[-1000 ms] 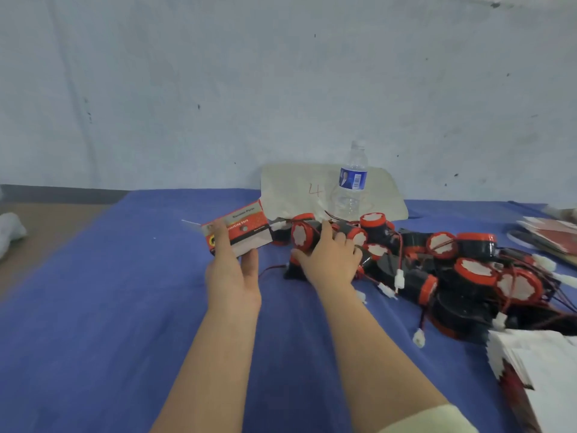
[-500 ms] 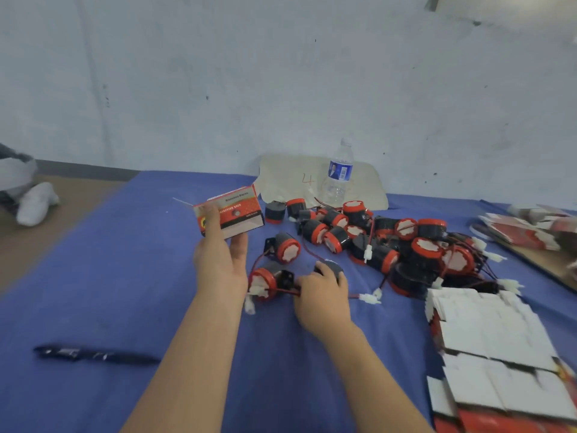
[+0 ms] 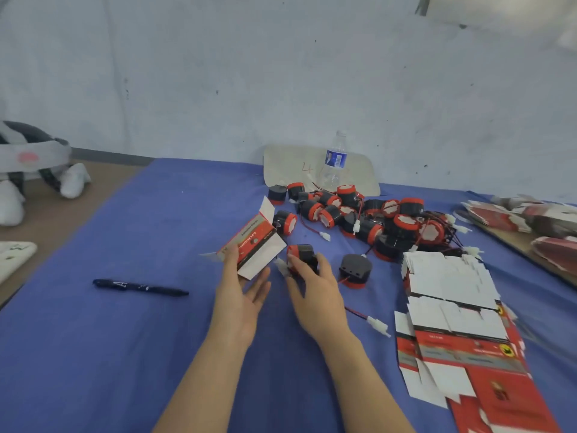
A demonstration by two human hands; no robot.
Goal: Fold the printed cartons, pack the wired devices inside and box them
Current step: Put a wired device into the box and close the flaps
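Note:
My left hand (image 3: 242,290) holds a folded red and white printed carton (image 3: 254,245) by its near end, the open flap pointing away from me. Just to its right, my right hand (image 3: 315,285) grips a black device with a red cap (image 3: 301,254) right beside the carton's side. Its red wire and white plug (image 3: 376,325) trail on the cloth near my right wrist. Another black device (image 3: 356,270) lies loose to the right. A heap of several similar wired devices (image 3: 374,220) sits further back.
A stack of flat unfolded cartons (image 3: 452,295) lies at the right on the blue cloth (image 3: 125,339). More red cartons (image 3: 530,220) rest at far right. A dark pen (image 3: 140,286) lies left. A water bottle (image 3: 335,160) stands at the back wall.
My right hand has lifted one device out of the heap and brought it near the carton. The carton has tilted and come closer. The view has dropped, showing the pen and carton stack.

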